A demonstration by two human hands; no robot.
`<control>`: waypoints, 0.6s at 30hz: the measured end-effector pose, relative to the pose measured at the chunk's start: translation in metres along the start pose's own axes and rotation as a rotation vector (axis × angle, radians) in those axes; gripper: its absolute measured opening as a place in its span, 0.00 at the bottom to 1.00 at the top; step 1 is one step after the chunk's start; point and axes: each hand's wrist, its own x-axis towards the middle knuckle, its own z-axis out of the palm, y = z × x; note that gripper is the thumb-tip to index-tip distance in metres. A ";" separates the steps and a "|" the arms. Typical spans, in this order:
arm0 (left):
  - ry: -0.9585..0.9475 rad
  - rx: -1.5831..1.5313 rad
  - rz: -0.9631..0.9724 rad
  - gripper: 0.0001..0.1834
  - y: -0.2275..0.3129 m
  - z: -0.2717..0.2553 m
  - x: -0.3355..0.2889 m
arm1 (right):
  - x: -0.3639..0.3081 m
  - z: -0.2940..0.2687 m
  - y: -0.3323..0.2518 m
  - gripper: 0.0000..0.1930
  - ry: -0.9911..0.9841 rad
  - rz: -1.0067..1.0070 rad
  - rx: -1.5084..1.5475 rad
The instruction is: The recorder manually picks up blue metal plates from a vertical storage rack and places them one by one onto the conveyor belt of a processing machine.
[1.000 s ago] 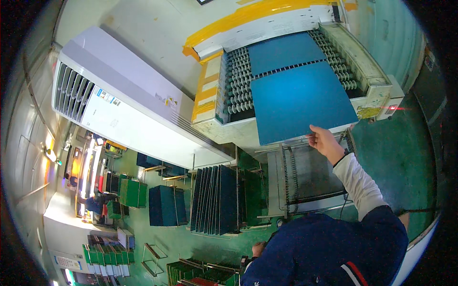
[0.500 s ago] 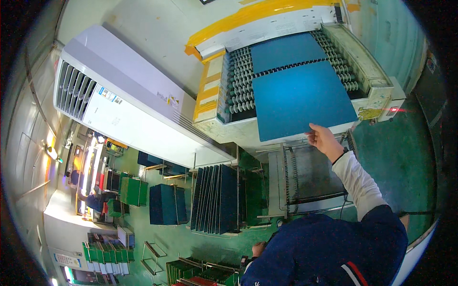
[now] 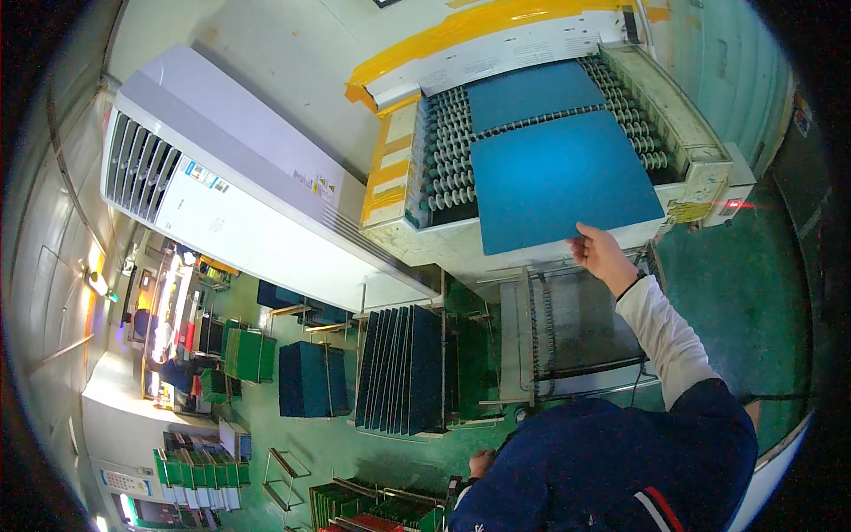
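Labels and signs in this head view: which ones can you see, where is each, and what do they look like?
Small colourful stickers: on the big white cabinet's top, near its vents.
Yellow sticker: on the roller machine's front corner, beyond the right hand.
White panel: far lower left wall, rectangular.

the scene was lit evenly and brightly from overhead, and few hard shadows were cast. the blue panel (image 3: 558, 182) was rendered vivid, with a faint sheen. a small red glow was seen on the machine's corner. straight edges were bent strongly toward the rim, which was vignetted black. distant racks were softened.
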 end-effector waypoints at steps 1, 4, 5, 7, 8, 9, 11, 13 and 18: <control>-0.005 -0.018 -0.027 0.14 -0.004 0.004 0.002 | 0.000 0.001 0.000 0.12 0.002 -0.001 -0.005; -0.026 0.006 -0.050 0.15 -0.013 0.009 0.007 | 0.004 0.000 -0.002 0.11 -0.023 -0.003 -0.015; -0.042 0.048 -0.047 0.16 -0.013 0.010 0.008 | 0.004 0.001 -0.002 0.11 -0.022 -0.003 -0.015; -0.039 0.018 -0.046 0.16 -0.016 0.013 0.010 | 0.001 0.003 -0.005 0.11 -0.029 -0.011 -0.026; -0.033 -0.014 -0.047 0.16 -0.021 0.017 0.011 | 0.001 0.004 -0.005 0.11 -0.031 -0.010 -0.026; -0.032 -0.014 -0.048 0.16 -0.027 0.020 0.013 | 0.001 0.005 -0.005 0.10 -0.032 -0.013 -0.022; -0.013 0.134 0.109 0.16 -0.036 0.025 0.017 | 0.002 0.005 -0.006 0.10 -0.034 -0.017 -0.018; -0.040 0.246 0.137 0.16 -0.041 0.029 0.022 | 0.006 0.002 -0.007 0.10 -0.049 -0.008 -0.027; 0.009 0.383 0.308 0.17 -0.066 0.043 0.029 | 0.018 0.003 -0.003 0.11 -0.047 -0.033 -0.026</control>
